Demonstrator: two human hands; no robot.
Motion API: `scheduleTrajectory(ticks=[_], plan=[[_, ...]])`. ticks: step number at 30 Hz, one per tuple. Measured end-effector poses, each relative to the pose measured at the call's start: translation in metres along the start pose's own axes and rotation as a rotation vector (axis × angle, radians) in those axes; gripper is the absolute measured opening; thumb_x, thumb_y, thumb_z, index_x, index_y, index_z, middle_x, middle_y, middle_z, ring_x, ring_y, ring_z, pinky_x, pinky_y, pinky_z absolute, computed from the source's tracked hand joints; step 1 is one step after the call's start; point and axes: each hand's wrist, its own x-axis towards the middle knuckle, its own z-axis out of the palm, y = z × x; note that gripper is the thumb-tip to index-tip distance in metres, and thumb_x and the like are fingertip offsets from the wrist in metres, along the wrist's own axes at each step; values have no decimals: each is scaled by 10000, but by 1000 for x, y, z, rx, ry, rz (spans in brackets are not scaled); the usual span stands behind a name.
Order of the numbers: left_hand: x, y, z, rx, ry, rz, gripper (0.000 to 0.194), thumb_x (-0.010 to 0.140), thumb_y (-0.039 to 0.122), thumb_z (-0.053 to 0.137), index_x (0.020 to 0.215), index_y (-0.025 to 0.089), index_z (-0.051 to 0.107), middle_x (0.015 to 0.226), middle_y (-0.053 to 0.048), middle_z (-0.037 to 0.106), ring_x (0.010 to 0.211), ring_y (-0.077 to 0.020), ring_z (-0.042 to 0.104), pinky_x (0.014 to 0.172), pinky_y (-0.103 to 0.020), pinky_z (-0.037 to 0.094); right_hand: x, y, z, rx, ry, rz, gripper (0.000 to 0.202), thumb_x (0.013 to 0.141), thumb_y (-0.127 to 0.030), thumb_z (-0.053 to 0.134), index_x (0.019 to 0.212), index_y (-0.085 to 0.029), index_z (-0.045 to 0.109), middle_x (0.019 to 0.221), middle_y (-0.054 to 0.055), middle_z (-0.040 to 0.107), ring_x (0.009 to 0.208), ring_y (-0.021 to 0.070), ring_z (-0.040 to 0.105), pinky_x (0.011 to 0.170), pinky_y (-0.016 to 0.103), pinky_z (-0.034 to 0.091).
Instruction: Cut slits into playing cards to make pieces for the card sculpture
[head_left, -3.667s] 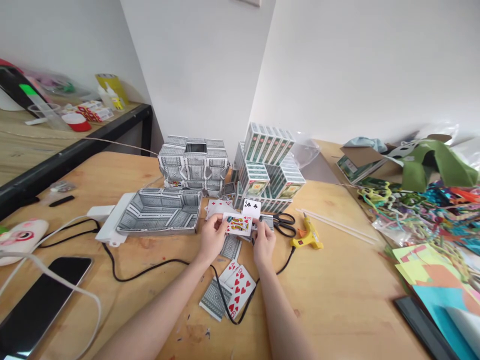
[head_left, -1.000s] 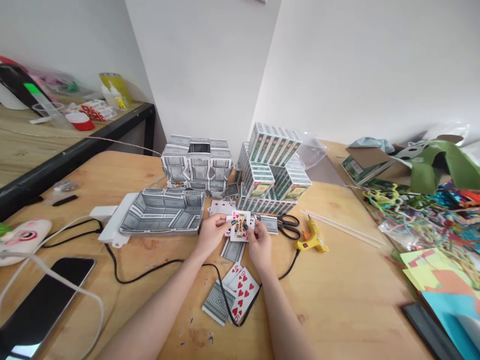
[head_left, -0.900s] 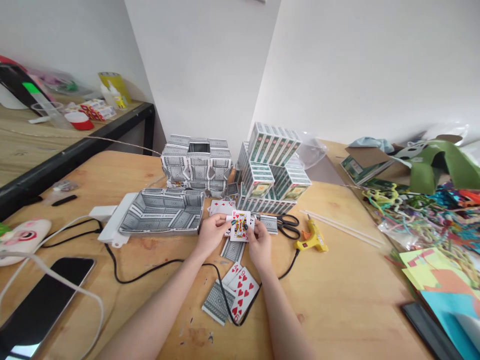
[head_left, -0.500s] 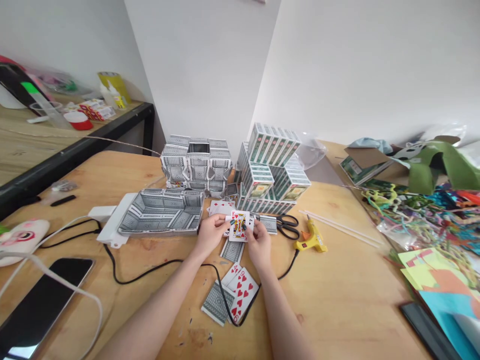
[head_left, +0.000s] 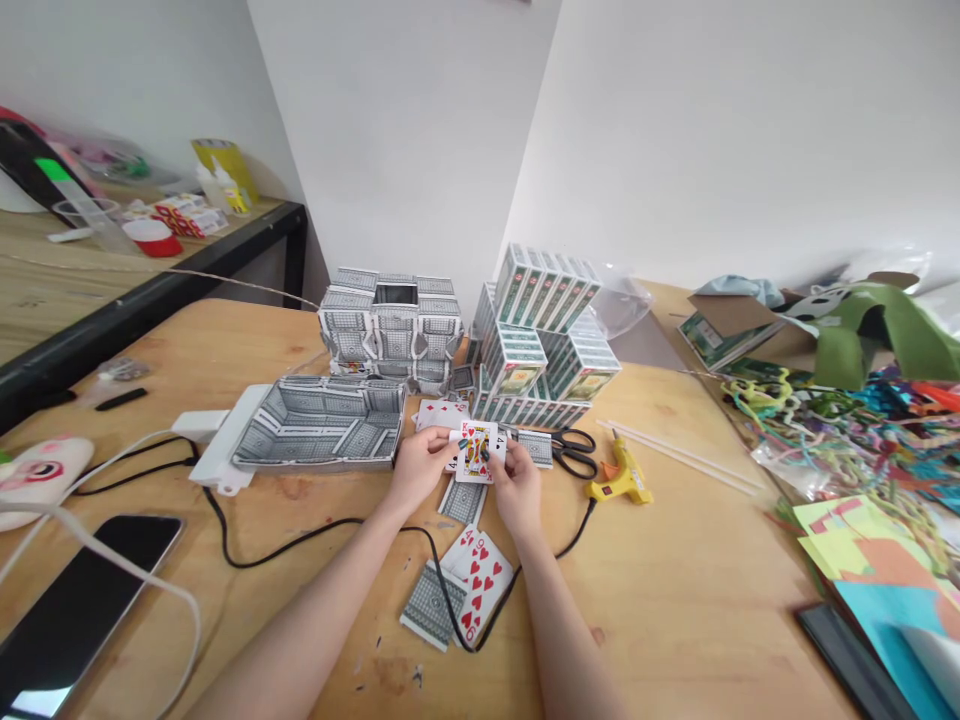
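Between my two hands, a king of hearts playing card [head_left: 475, 452] faces up, with a black four card [head_left: 500, 443] showing behind its right edge. My left hand [head_left: 421, 462] pinches the left side of these cards, and my right hand [head_left: 516, 485] pinches the right side. Below them lies a face-down card [head_left: 460, 502]. Nearer to me are a nine of hearts [head_left: 486, 582], a red four partly under it, and another face-down card [head_left: 429, 604]. More red cards [head_left: 439, 412] lie just beyond my left hand.
An open tray made of cards [head_left: 322, 425] rests by a white power strip [head_left: 225, 440]. Behind are a card-built box [head_left: 390, 330] and stacked card packs [head_left: 536, 340]. Scissors [head_left: 574, 455] and a yellow glue gun [head_left: 622, 475] lie right; its black cable [head_left: 300, 542] crosses the table. A phone [head_left: 90, 610] lies left.
The hands and the cards they hold stay almost where they were. The whole view has shifted very slightly.
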Motion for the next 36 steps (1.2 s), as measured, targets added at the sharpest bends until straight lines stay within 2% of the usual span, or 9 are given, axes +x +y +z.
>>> scheduleTrajectory(ticks=[7, 20, 36], plan=[[-2, 2, 2, -14, 14, -28, 225, 627, 269, 648, 810, 144, 609, 767, -50, 698, 623, -175, 646, 495, -252, 520, 0, -2, -1, 7, -24, 7, 254, 742, -326, 561, 944, -173, 536, 903, 70, 678, 807, 209, 636, 703, 317, 490], [2, -4, 0, -10, 4, 14, 234, 622, 288, 654, 799, 144, 603, 765, -57, 700, 701, -204, 661, 585, -293, 538, 1, 1, -1, -21, -19, 3, 212, 733, -329, 562, 885, -184, 528, 833, 54, 674, 756, 199, 629, 679, 317, 489], [2, -4, 0, -52, 9, -29, 226, 621, 241, 660, 823, 142, 628, 784, -57, 700, 678, -193, 656, 578, -291, 543, 2, 0, -1, -17, 1, 18, 171, 722, -307, 579, 832, -184, 534, 800, 49, 678, 718, 191, 628, 655, 304, 482]])
